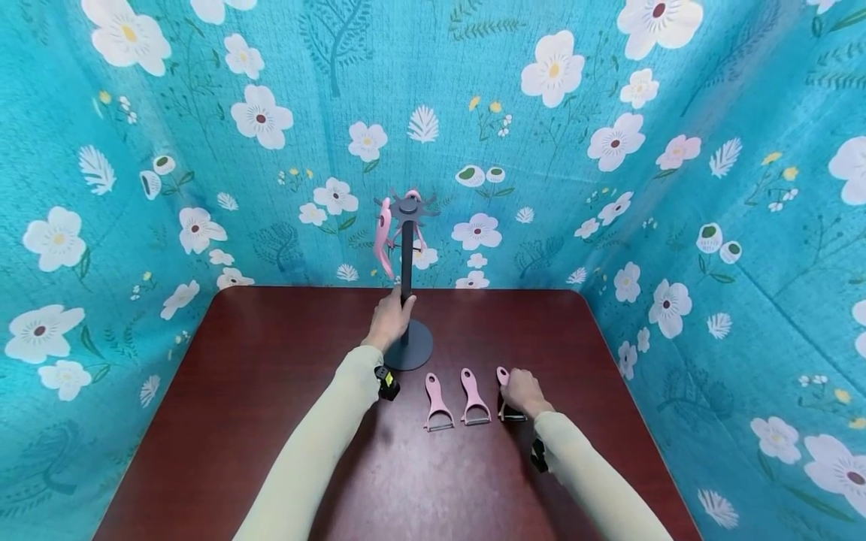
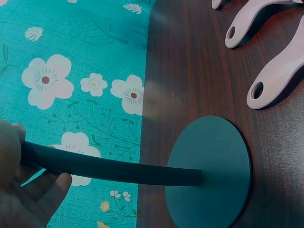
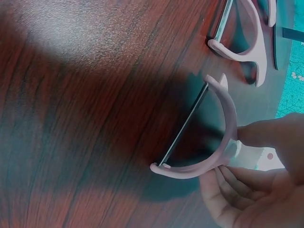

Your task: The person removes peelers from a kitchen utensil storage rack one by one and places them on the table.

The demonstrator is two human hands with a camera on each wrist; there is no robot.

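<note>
A dark rack (image 1: 407, 259) with a round base (image 2: 209, 152) stands near the back of the table; its upright post is gripped by my left hand (image 1: 389, 321). Pink peelers (image 1: 383, 237) hang from the hooks at its top. Toward the right, my right hand (image 1: 524, 392) pinches another pink peeler (image 3: 229, 121) between thumb and fingers, low over the table. Its U-shaped head and metal blade point toward me, while the hand hides part of the handle. To its left lie two more pink peelers, a nearer one (image 1: 472, 391) and a farther one (image 1: 434, 394).
The dark red wooden table (image 1: 271, 406) meets a blue floral cloth (image 1: 298, 188) at the back and sides. Light glares off the table's front middle. A small black device (image 1: 387, 383) is strapped on my left wrist, with another (image 1: 538, 455) on the right.
</note>
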